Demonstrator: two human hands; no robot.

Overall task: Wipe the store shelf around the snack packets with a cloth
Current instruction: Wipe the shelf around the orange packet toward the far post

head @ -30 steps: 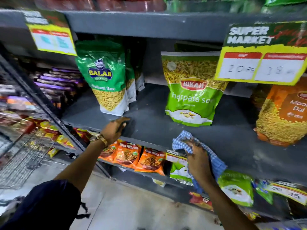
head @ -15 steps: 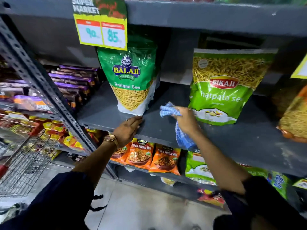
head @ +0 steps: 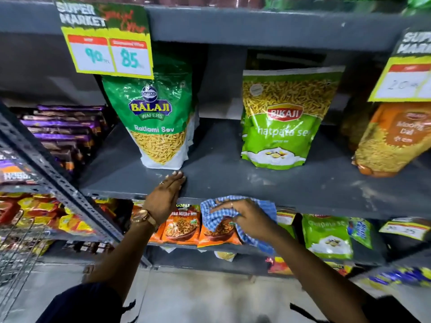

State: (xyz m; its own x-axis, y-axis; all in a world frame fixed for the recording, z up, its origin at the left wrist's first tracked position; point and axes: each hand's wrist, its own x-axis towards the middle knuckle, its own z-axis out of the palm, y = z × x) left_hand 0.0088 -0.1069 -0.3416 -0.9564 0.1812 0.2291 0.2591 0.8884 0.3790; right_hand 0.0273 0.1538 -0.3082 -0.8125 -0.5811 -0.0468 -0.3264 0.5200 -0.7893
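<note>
- Right hand (head: 250, 220): fingers spread over a cloth (head: 242, 216), pressing it against the front edge of the grey shelf (head: 233, 183); ring on one finger.
- Cloth: blue-and-white checked, crumpled, bunched up under the palm, draped over the shelf lip and hanging down in front of the orange packets (head: 182, 227) on the level below.
- Left hand (head: 166, 194): flat and open, fingers together, palm down on the shelf near its front edge, fingertips just short of the dark green packet (head: 154, 115); gold-coloured watch (head: 144, 217) on the wrist, ring on one finger.
- Dark sleeves on both arms, reaching up from the bottom of the view.
- Dark green packet: upright on the shelf, marked "Balaji Wafers, Ratlami Sev", yellow strands showing through its clear lower half, more packets lined up behind it.
- Light green packet (head: 282, 122): upright to the right, well apart from the first, marked "Bikaji", bare shelf between the two.
- Orange packet (head: 394, 138): leaning at the far right of the same shelf.
- Shelf surface: dull grey, faint pale smudges toward the right.
- Yellow price card (head: 109, 43): hung from the shelf above, marked 90 and 85, overlapping the top of the dark green packet.
- Purple packets (head: 63, 129): stacked in the next bay to the left, beyond a slotted metal post (head: 46, 176).
</note>
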